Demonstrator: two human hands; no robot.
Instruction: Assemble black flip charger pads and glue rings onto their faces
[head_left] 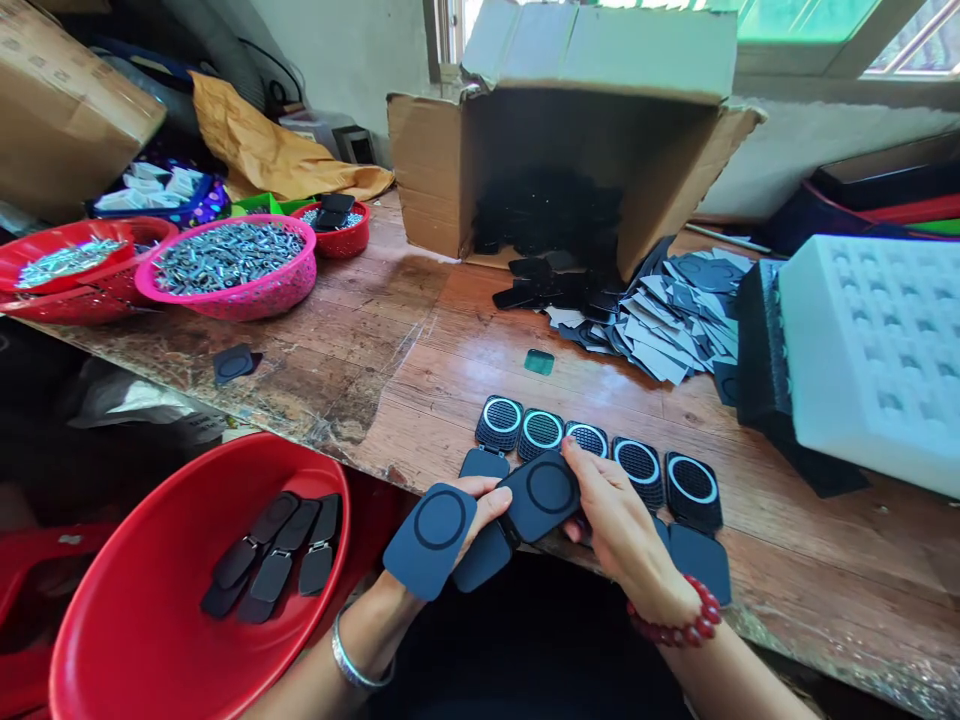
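Note:
Near the table's front edge, my left hand (480, 510) holds a dark square pad with a ring mark (429, 540) and also grips the left part of a black hinged device (541, 492). My right hand (619, 510) pinches the right side of that same device, whose upper face shows a dark ring. Its lower half hangs tilted under my left fingers. Just beyond my hands, several black units with white rings (501, 422) stand in a row on the table. Part of that row is hidden behind my right hand.
A red tub (82, 610) with several black devices is at lower left. Baskets of metal parts (277, 290) stand at back left. An open carton (427, 180), a pile of pads (675, 330) and white foam (825, 350) lie beyond and right. A green piece (538, 362) lies mid-table.

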